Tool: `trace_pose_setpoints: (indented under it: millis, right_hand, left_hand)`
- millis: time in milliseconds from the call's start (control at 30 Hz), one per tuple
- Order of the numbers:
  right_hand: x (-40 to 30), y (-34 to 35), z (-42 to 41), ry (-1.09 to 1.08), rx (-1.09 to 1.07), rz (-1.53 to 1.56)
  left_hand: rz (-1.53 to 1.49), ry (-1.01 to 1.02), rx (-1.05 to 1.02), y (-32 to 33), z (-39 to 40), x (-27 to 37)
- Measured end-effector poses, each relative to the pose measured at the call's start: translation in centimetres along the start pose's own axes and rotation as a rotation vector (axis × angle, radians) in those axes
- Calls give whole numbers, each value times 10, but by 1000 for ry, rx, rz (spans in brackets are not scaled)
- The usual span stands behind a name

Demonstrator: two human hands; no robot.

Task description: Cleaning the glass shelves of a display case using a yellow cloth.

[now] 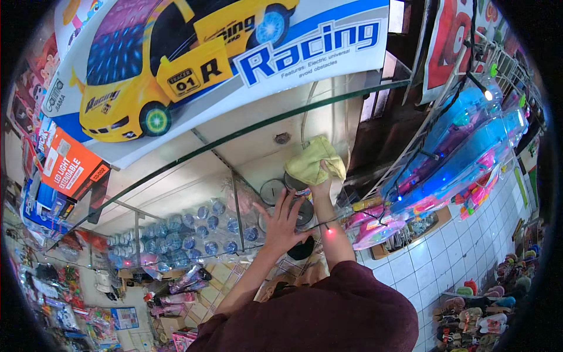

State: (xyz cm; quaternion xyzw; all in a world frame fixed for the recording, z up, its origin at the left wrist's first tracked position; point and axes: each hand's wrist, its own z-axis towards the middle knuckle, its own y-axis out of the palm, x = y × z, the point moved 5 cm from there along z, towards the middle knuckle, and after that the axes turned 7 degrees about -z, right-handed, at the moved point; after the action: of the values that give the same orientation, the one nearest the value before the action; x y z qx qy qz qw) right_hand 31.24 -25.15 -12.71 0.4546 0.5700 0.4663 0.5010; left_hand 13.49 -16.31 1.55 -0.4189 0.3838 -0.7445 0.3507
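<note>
A crumpled yellow-green cloth [316, 161] is bunched in my right hand [324, 174], against the far wall behind a group of round tins. My left hand [283, 226] is spread over the tins, its fingers apart and holding nothing; whether the fingertips touch the lids I cannot tell. One grey tin [272, 191] has a narrow slot in its lid. A darker tin [304, 214] lies to the right of my left fingers. Another tin [294, 180] is partly hidden below the cloth. My forearms and left hand cover the sides of the tins.
Overhead, a yellow toy-car box [184, 66] rests on a glass shelf [250, 125]. An orange light box [72, 163] is at left. Shrink-wrapped water bottles [193, 233] stand left of the tins. Bagged blue toys [453, 136] hang at right. A string-light cable [281, 233] crosses my arms.
</note>
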Motion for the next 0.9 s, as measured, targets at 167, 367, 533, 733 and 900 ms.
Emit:
trace_pose_setpoints:
  millis: [167, 367, 533, 733, 900]
  right_hand:
    - [-13, -29, 9, 46, -14, -92]
    - [-12, -39, -8, -17, 9, -431]
    - [-12, -36, 23, 55, -18, -233]
    - [-6, -21, -3, 181, -44, -222]
    - [-26, -63, 38, -91, -118, -677]
  left_hand:
    - [-38, -22, 21, 2, 2, -5]
    - [10, -44, -3, 5, 2, -8]
    - [-66, -49, -11, 4, 5, -7]
    - [-4, -90, -31, 2, 0, -14]
    - [-45, -77, -45, 4, 6, -6]
